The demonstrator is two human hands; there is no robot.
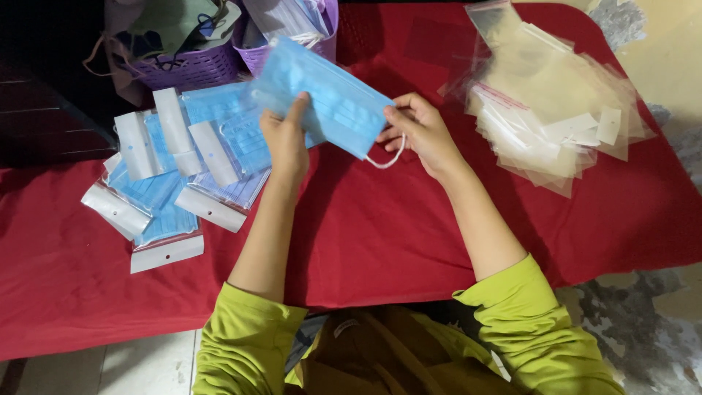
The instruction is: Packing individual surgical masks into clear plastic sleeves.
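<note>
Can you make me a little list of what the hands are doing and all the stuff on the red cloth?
left hand: left hand holds one end of a blue face mask
right hand: right hand pinches the mask's other end by its white ear loop
mask: held up above the red cloth
left side: pile of bagged blue masks
right side: heap of empty clear bags
top: purple baskets with more masks
</note>
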